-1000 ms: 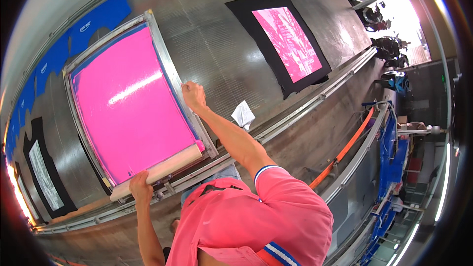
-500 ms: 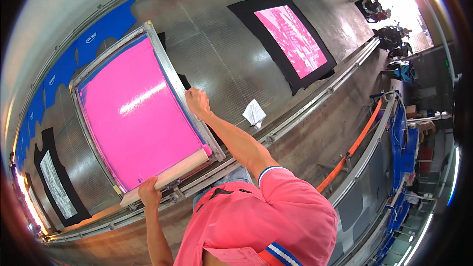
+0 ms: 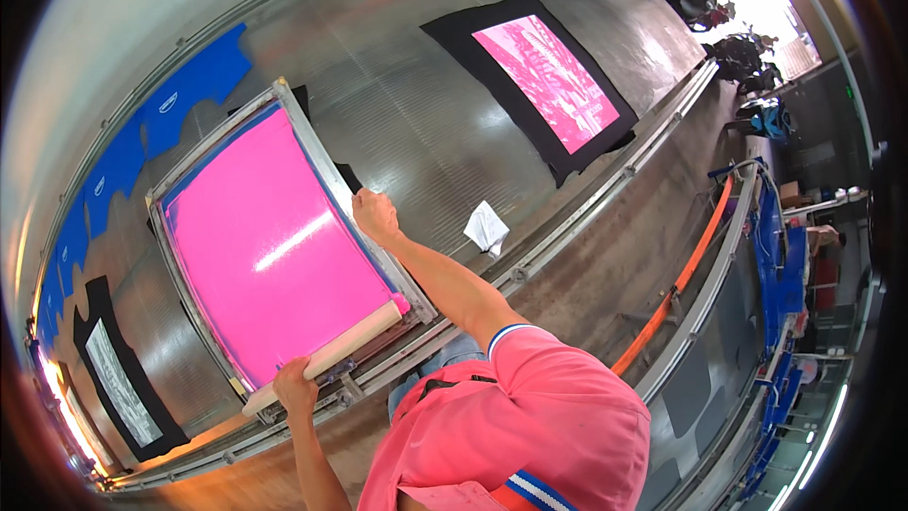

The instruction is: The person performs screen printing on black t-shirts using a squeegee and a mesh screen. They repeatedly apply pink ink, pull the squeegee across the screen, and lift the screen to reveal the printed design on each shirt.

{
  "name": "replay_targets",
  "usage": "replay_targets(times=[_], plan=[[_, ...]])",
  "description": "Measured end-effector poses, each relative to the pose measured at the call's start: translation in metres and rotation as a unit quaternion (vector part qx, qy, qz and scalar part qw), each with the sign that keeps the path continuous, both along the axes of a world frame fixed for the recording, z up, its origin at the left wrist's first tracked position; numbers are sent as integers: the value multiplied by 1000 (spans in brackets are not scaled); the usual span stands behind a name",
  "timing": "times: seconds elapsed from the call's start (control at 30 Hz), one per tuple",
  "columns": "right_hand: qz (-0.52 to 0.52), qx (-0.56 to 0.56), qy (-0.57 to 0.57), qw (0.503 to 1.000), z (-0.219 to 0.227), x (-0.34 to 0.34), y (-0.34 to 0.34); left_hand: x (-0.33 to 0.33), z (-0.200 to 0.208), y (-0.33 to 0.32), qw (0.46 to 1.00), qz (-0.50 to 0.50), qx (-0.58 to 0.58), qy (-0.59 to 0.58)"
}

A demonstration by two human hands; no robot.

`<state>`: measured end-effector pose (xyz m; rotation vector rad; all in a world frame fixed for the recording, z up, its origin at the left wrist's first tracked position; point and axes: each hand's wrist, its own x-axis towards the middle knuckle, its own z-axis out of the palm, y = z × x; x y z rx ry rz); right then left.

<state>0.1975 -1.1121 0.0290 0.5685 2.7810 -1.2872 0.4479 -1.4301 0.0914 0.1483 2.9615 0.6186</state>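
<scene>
A printing screen, its mesh coated in bright pink ink inside a metal frame, lies over the long metal table at left of centre. Along its near end rests a squeegee with a pale wooden handle. My left hand is closed around the squeegee's left part. My right hand grips the right side of the screen's frame, fingers curled over the edge. Bits of black cloth stick out from beneath the frame; the rest of that cloth is hidden.
Right of the screen lies a black fabric piece with a pink print; another with a grey-white print lies left. Blue fabric pieces line the far side. A crumpled white cloth sits near the table's rail.
The whole view has shifted slightly. Against the table, the screen's far end appears a little closer to me. Both hands keep their holds on the squeegee and the frame.
</scene>
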Motion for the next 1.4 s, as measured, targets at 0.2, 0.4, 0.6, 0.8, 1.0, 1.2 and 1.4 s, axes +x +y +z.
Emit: replay_targets(times=[0.2, 0.4, 0.6, 0.8, 1.0, 1.2, 1.4], plan=[[0, 2, -4, 1000, -3, 1, 5, -17, 34, 44, 995, 4, -93, -46], [39, -55, -4, 998, 27, 12, 19, -19, 8, 115, 991, 40, -119, -42], [-11, -60, 158, 986, 29, 53, 158, -30, 11, 188, 967, 135, -191, -100], [-49, 118, 217, 968, -6, 115, 410, -31, 7, 210, 957, 173, -211, -100], [2, 188, 163, 968, -7, 162, 551, -30, 0, 189, 959, 101, -251, -88], [3, 160, 122, 980, -9, 153, 557, -41, -1, 201, 966, 128, -213, -76], [19, 178, 110, 978, -3, 139, 557, -37, 2, 203, 963, 129, -226, -69]])
